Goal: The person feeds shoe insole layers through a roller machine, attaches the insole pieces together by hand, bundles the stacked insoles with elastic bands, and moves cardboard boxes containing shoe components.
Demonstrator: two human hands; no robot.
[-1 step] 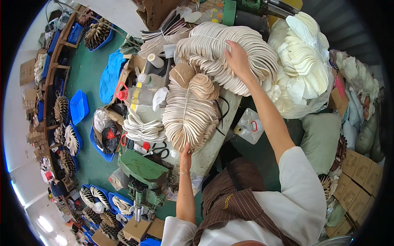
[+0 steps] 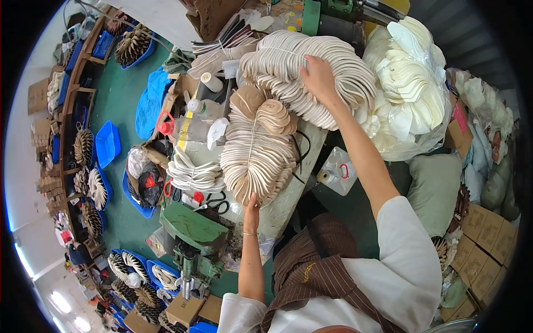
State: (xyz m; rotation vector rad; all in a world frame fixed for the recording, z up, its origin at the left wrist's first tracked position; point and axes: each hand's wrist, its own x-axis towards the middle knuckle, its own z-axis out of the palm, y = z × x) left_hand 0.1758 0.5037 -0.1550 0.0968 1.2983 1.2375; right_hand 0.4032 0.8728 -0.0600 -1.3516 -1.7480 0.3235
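Note:
A string-tied bundle of pale insoles [image 2: 255,155], brown at its far end, lies fanned on the worktable. At its near end is my left hand [image 2: 251,215], thumb up against the edge pieces and the other fingers mostly hidden. Just beyond, to the right, rests a larger tied bundle of off-white insoles [image 2: 277,64]. My right hand [image 2: 320,80] reaches across the top of that bundle, its fingers closed on it where the string runs. Exactly what the fingertips pinch is too small to tell.
Left of the bundles are a smaller tied bunch of white strips [image 2: 191,173], black scissors [image 2: 214,204], a clear bottle [image 2: 204,109] and a thread spool [image 2: 211,82]. A green machine [image 2: 194,227] stands at the near left. Plastic-wrapped white pieces [image 2: 408,83] fill the right side.
My right hand has shifted very slightly left on the larger bundle. My left hand and both bundles look the same.

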